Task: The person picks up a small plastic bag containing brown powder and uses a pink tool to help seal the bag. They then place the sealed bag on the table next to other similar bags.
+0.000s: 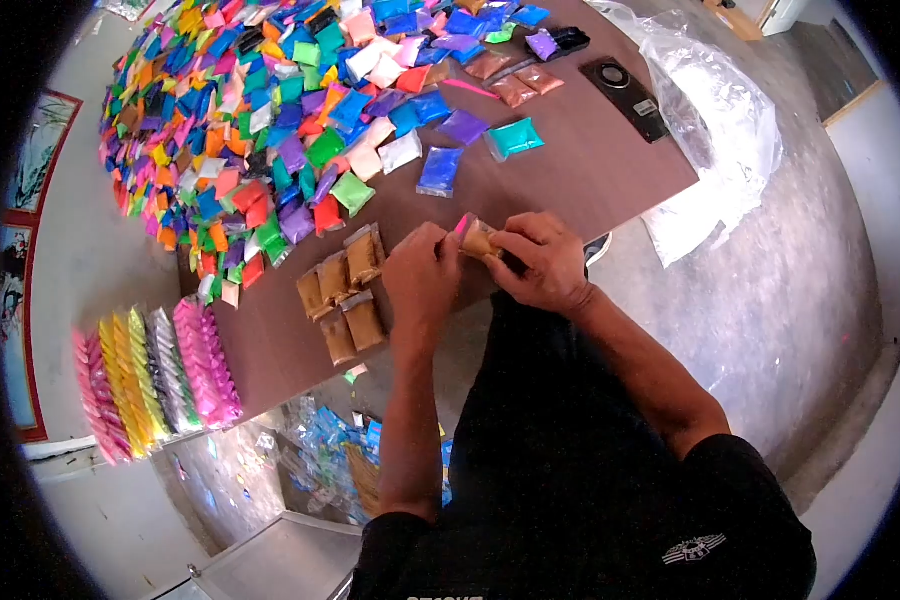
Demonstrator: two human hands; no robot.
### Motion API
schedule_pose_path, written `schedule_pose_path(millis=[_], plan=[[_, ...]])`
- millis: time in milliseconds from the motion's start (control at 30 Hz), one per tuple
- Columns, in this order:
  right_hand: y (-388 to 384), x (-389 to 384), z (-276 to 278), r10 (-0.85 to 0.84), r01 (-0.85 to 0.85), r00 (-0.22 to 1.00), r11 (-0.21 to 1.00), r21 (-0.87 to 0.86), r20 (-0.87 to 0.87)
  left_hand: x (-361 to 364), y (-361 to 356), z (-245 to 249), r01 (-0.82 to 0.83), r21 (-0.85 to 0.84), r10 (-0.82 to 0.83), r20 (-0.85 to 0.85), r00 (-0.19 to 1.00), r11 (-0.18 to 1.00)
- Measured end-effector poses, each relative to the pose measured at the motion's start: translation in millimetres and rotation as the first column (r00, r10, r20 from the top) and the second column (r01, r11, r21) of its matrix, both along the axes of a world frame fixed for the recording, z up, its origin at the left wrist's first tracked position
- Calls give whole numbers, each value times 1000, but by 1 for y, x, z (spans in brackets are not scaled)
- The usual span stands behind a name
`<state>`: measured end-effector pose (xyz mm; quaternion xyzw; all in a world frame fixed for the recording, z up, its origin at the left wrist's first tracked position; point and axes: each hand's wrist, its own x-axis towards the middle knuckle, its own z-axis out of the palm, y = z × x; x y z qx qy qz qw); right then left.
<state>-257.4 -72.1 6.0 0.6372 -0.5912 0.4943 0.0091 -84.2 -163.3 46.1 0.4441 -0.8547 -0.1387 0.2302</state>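
Gripping plump brown plastic sachet (477, 240), left hand (420, 277), right hand (542, 262)

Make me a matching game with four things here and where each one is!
1 brown packets
2 teal packet
3 black device
4 small packet

A held between left hand and right hand
B near the table right edge
C lying beside the left hand
D next to blue packet

Pairs: 1-C, 2-D, 3-B, 4-A

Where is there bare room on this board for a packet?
Bare board lies between the teal packet, the black device and the right hand; a strip separates the brown packets from the pink packet rows. The coloured heap is crowded.
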Motion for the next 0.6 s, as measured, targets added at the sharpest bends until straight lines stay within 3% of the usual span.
schedule_pose_path(millis=[67,167,300,400,467,500,600], plan=[[0,1,-2,22,-21,1000,999,-30,21,-2,9,9,78,60,-72,-88,994,995],[-2,3,-5,18,-17,1000,999,-47,15,-10,16,6,117,19,-115,-101,988,993],[-2,1,-1,18,-18,1000,998,-52,6,-10,0,3,123,38,-122,-18,992,992],[-1,1,-1,13,-14,1000,1000,-16,-7,-8,-9,8,57,2,-57,31,998,998],[0,2,-5,2,-2,1000,999,-35,-4,1,-12,7,-15,-40,10,-127,992,999],[1,3,-4,5,-5,1000,999,-35,0,8,-8,16,-18,-40,13,-123,992,999],[2,3,2,24,-24,1000,1000,-7,10,46,7,38,-261,-42,233,-328,915,964]])
